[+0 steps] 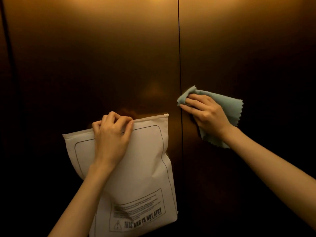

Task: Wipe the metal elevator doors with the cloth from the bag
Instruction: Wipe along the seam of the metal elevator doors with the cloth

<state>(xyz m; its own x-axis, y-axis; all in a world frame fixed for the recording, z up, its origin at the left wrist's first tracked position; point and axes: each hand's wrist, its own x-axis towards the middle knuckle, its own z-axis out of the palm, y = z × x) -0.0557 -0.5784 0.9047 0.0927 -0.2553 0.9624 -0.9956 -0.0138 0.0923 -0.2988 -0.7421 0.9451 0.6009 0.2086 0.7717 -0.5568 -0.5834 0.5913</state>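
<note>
Right hand (206,112) up at the doors now, fingers curled tight around a bunched pale blue-green cloth with zigzag-cut edges (227,108), and that bunched end sits right at the dark vertical seam (179,65) between the two brushed, bronze-toned metal elevator doors (102,57). Loose fabric spills out behind the hand and hangs down below the wrist, over the right-hand panel. Whether the cloth is actually pressed onto the metal, hard to call from this angle.

Over to the left hand (112,134): it grips the top edge of a white frosted plastic zip bag (145,168), fingers hooked over the zip strip, thumb pinching alongside. The bag hangs upright in front of the left door panel, a thin rounded outline printed on its face and a warning box near the bottom reading "THIS BAG IS NOT A TOY". Its zip slider sits at the top right corner. Warm light glows across the upper doors, fading dark lower down.
</note>
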